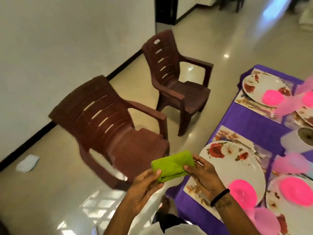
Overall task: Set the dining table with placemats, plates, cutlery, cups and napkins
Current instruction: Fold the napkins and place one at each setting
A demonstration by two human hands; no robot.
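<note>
Holding a folded green cloth napkin (172, 166) off the table's edge, my left hand (144, 187) pinching its lower-left end, my right hand (205, 177) gripping the right end, soft oblong roll, long axis left-right, rising slightly rightward, floral glossy plate (225, 160) just beside, purple tablecloth (250, 119) beneath.

The table (254, 119) fills the right side of the view. On it, nearest the table's left edge, a placemat (225, 135) carries a plate (237, 160), and a bowl (241, 192) sits on the near part of that plate. A fork (250, 149) lies on the placemat just behind the plate. Farther back along the same edge, a second plate (264, 87) rests on another placemat, with a bowl (272, 97) on it. Left of the table, on the floor, stand two chairs (111, 129), one behind the other. A folded napkin (172, 165) is held between both hands just left of the table's near corner, the left hand (145, 185) at its left end, the right hand (205, 175) at its right end.
</note>
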